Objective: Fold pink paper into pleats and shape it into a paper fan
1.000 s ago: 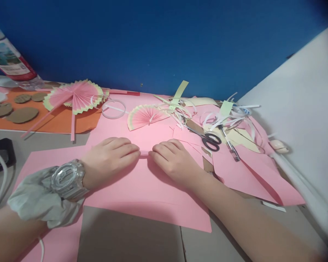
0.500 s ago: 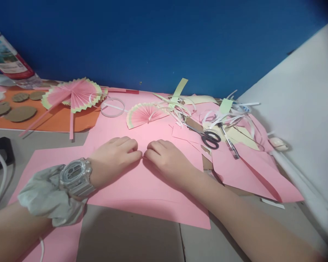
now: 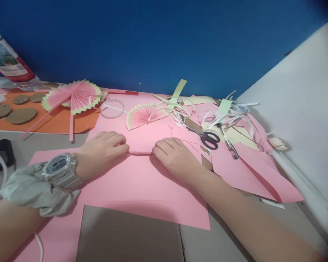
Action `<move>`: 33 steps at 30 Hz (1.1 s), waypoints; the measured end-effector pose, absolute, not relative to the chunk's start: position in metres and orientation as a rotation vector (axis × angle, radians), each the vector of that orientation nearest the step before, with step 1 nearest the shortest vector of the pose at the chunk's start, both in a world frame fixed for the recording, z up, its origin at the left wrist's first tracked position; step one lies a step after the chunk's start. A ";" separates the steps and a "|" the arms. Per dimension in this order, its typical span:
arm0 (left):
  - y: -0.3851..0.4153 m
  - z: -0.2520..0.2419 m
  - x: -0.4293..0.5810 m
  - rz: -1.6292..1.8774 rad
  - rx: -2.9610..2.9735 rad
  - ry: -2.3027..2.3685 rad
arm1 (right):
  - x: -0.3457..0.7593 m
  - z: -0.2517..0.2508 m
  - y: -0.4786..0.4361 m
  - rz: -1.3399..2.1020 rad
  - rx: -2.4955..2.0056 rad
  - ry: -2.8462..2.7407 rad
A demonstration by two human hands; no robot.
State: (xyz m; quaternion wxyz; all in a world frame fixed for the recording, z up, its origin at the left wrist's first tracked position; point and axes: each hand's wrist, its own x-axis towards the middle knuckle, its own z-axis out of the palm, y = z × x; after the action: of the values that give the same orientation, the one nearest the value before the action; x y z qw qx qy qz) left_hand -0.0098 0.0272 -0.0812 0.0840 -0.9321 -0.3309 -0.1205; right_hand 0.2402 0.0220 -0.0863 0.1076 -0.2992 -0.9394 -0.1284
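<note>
Blue wall backed the littered desk. Left hand point(image 3: 104, 151) and right hand point(image 3: 173, 156), fingers curled, each pinched the narrow folded far edge of a smooth pink paper sheet point(image 3: 142, 182), with bare fold between them. Scissors point(image 3: 207, 137) lay just beyond the right hand, and a pleated paper fan point(image 3: 143, 114) lay ahead.

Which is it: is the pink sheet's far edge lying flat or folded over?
Folded: a narrow creased strip runs between left hand and right hand.
</note>
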 end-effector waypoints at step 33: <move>-0.007 -0.058 0.020 -0.733 -3.278 -1.802 | 0.215 -0.074 -0.011 -0.214 -0.524 -2.539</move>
State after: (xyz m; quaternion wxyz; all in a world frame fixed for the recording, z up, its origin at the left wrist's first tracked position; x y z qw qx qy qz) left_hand 0.0196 -0.0073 -0.0583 -0.3291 -0.8121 -0.4464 -0.1815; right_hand 0.2152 -0.0106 -0.0740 0.2670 -0.1942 -0.9406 -0.0792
